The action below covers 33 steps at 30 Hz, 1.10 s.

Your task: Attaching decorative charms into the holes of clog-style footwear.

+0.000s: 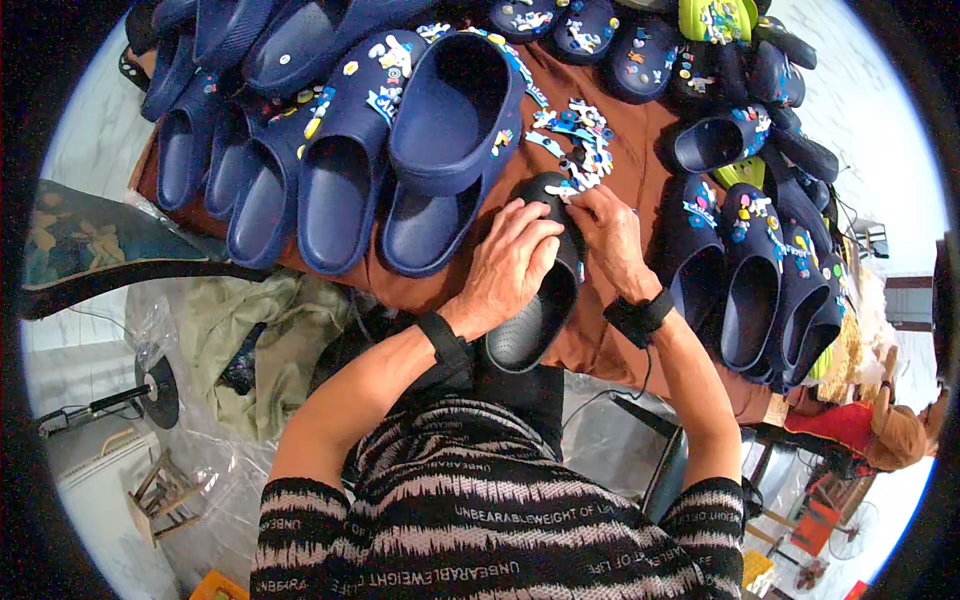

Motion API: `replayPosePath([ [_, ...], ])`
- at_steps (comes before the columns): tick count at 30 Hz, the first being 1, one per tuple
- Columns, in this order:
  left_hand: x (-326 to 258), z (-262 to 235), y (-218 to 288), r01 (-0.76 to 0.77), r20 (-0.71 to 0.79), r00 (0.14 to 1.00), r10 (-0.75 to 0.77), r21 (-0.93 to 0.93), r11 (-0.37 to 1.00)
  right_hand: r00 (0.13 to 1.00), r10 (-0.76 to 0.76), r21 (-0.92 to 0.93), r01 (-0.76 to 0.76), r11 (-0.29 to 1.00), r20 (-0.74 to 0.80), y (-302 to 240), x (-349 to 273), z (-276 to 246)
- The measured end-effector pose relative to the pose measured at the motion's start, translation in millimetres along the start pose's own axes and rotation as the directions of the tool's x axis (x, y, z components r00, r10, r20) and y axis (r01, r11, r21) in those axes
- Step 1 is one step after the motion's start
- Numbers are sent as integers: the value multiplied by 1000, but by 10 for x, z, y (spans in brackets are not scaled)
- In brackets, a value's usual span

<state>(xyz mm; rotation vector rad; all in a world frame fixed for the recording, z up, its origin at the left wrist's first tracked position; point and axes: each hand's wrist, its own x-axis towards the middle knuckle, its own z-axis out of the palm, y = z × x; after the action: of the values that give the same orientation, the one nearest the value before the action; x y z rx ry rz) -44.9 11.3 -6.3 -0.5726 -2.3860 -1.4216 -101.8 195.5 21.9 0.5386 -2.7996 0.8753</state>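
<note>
Surface: brown cloth (645,170), spread beneath the footwear and both hands.

Left side: navy clogs (335,210) in a crowded group, openings mostly toward the person; one rests on top of another just beyond the left hand. Right side: dark clogs (755,300), charms on their uppers, standing apart from the right hand. Green clog (718,18) at far right.

Centre: black clog (530,335), between the two groups, heel toward the person and toe pointing away. It lies under the left hand and just left of the right hand.

Left hand (505,262): fingers together and loosely bent, draped over the upper of the black clog from its left side, holding it. Palm side hidden.

Right hand (610,235): nearly closed, fingertips drawn together in a pinch at the toe. Black wristband (640,315) on this wrist, with a cable (645,370) near it; similar black strap (440,338) on the left wrist.

Charm pile (590,140): multicoloured, loose on the cloth, just beyond the right fingertips.

White charm (567,190): pinched at the right fingertips, over the toe of the black clog; whether seated cannot be told.
</note>
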Motion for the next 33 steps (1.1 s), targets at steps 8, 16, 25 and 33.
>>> replayPosePath([
  [8,-4,16,-29,-8,-8,1000,8,4,1000,996,11,38,-14,999,83,33,34,-51],
  [16,8,26,-22,-10,4,1000,10,17,1000,970,-236,31,235,972,54,135,62,-54],
  [25,-4,23,-12,-3,6,1000,3,3,1000,992,-65,210,40,977,112,156,180,-96],
  [33,6,-3,0,0,7,1000,0,5,1000,974,-223,-244,228,943,45,145,153,-76],
])
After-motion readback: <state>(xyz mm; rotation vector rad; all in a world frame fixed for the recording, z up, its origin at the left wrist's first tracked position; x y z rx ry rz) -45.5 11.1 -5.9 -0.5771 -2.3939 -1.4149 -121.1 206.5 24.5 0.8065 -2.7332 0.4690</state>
